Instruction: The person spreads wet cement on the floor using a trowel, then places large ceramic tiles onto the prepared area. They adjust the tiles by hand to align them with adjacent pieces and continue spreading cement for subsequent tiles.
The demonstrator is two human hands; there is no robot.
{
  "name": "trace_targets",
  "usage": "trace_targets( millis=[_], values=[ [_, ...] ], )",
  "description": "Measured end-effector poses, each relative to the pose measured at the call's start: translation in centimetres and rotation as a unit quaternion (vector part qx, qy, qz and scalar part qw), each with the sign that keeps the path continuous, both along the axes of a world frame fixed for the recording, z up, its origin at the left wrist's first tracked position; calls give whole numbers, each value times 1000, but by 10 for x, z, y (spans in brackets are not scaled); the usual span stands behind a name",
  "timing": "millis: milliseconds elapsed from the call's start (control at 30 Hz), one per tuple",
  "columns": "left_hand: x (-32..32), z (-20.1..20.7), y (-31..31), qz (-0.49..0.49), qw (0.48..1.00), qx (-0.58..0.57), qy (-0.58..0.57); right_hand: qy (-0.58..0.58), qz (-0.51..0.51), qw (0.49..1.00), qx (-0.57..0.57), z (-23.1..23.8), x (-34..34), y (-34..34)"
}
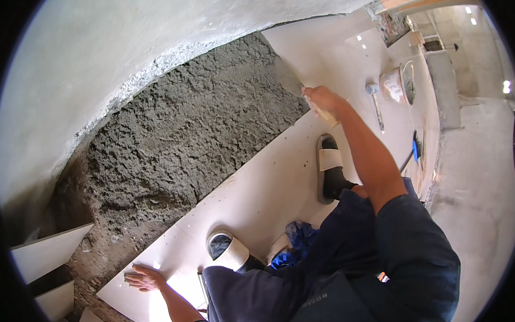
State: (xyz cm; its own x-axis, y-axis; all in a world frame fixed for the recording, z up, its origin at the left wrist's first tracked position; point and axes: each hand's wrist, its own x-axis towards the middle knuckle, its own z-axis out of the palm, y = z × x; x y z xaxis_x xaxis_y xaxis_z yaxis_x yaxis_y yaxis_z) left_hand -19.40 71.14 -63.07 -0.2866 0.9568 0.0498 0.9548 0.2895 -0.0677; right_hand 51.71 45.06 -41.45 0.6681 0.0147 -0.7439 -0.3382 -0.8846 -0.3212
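My right hand [323, 101] is closed around the pale handle of a trowel, and its thin grey blade [288, 79] lies over the edge of the mortar beside a laid tile. A bed of rough grey mortar [182, 124] fills the strip between the wall and the tiles. My left hand [143, 278] rests with fingers spread on a large light tile [258, 172], close to its lower left corner. Both of my feet, in light-strapped slippers [330, 159], are on the tiles along the mortar's near side.
A mallet [376, 107] lies on the tiles at the right, near a whitish bucket [399, 85]. Beyond them is a blue-handled tool [416, 147]. Loose tile pieces [53, 253] lean at the lower left by bare soil. A plastered wall [106, 47] bounds the far side.
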Motion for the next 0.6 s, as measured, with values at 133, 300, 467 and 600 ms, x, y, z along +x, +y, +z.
trace_targets(
  millis=[133, 300, 467, 600],
  values=[
    [-5, -2, 1, 2, 1000, -11, -4, 16, -161, 982, 96, -24, -29, 22],
    [-8, -11, 3, -1, 1000, -25, 17, -45, 124, 991, 31, -35, -39, 54],
    [-13, -18, 2, 5, 1000, -10, 15, -286, 515, 781, -209, -29, -11, 49],
    [-16, -18, 2, 3, 1000, -2, 8, -315, 492, 755, -300, -45, 41, 48]
  ],
)
